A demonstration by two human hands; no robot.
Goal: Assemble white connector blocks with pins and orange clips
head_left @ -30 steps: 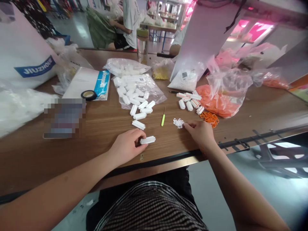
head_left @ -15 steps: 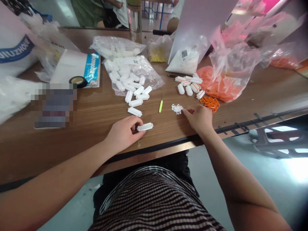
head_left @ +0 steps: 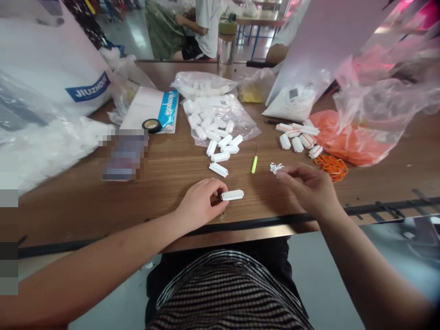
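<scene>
Closest, a black-and-white checked shirt (head_left: 220, 293) sits below the edge of a brown wood-grain tabletop (head_left: 172, 172). Just over that edge, the left hand (head_left: 199, 204) grips one end of a white plastic block with rows of small holes (head_left: 233, 195) between thumb and fingers, the holed face toward the viewer and the other end jutting to the right. To its right, the right hand (head_left: 311, 190) has its thumb and forefinger close together at the near side of a small pile of tiny white plastic pieces (head_left: 275, 167); whether a piece is pinched there cannot be told. Near the pile lie a thin-shafted tool with a neon-yellow handle (head_left: 254, 165), on its left, and a tangle of orange plastic frames (head_left: 332, 168), beyond the right hand. Farther in, loose white plastic blocks (head_left: 220, 156) lie before a clear plastic bag of white blocks (head_left: 209, 120), while white blocks with orange strips (head_left: 307, 140) adjoin a clear bag of orange pieces (head_left: 350, 142). Beyond the tabletop, a person in a pale shirt (head_left: 208, 32) handles dark green cloth (head_left: 163, 32).
</scene>
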